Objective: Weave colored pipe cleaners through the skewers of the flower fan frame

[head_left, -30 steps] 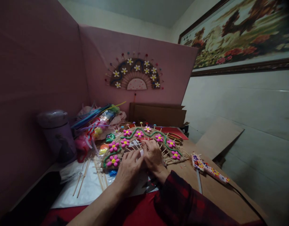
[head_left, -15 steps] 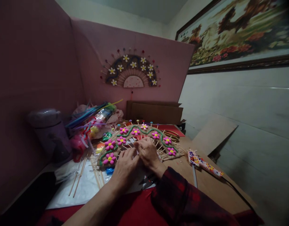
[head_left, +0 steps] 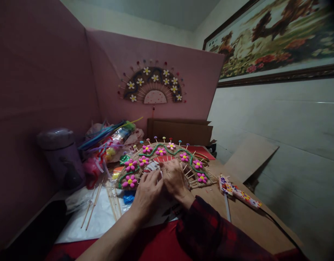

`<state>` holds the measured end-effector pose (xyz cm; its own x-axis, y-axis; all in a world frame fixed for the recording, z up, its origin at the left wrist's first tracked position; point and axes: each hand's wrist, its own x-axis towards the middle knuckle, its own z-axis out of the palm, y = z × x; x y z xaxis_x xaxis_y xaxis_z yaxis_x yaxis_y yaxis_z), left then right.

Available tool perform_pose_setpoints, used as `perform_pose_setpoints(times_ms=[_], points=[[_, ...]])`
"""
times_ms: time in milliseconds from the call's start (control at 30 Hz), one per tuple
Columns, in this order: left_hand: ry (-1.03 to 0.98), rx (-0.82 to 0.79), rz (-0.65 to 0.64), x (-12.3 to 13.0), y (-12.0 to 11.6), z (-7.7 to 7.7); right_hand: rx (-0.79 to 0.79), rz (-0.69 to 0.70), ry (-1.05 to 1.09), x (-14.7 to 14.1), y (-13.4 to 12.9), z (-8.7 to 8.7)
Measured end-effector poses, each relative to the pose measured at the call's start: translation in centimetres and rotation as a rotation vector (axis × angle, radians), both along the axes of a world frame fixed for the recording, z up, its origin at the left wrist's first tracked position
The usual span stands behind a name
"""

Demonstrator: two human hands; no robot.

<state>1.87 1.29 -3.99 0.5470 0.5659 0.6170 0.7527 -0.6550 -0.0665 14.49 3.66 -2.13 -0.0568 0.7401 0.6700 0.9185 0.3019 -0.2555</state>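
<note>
Framed picture (head_left: 275, 43) and lidded flask (head_left: 62, 159).
The picture, horses above red flowers, hangs upper right; the purple flask stands left.

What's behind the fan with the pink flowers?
Behind the fan, brown cardboard stands, and part of a red sheet shows at its right. Its woven band covers whatever lies directly behind; the left hand and right hand block some gaps.

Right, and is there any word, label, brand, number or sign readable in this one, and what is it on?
No text can be read.
Framed picture: tiny dark marks near its upper left corner, too small to read.
Purple bottle: no lettering legible.
</note>
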Motion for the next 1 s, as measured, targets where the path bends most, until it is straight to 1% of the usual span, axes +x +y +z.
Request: perform_pose_setpoints(times_ms=[100,200,300,367,467,600,767,867,1000], points=[[0.012,-0.034,-0.009,0.0,0.0,0.0,0.001,-0.031,-0.037,0.1,0.3,-0.5],[0.007,-0.048,-0.012,0.0,0.0,0.1,0.013,-0.016,-0.055,0.1,0.4,-0.9],[0.006,-0.054,0.000,-0.1,0.0,0.2,0.028,0.005,-0.032,0.0,0.4,-0.8],[0.004,-0.055,0.008,-0.1,-0.1,0.1,0.050,-0.006,-0.003,0.1,0.4,-0.7],[0.005,-0.059,0.020,-0.1,-0.1,0.1,0.076,-0.080,0.029,0.4,0.5,-0.4],[0.007,-0.076,0.036,-0.2,-0.3,0.1,0.044,-0.194,0.014,1.0,0.9,-0.4],[0.008,-0.063,0.065,-0.3,-0.4,0.1,0.019,-0.228,-0.034,1.5,1.1,-0.5],[0.024,-0.065,0.081,-0.3,-0.4,0.1,0.008,-0.287,-0.072,1.6,1.0,-0.2],[0.024,-0.056,0.088,-0.2,-0.4,0.0,-0.053,-0.345,-0.117,1.7,0.9,0.3]])
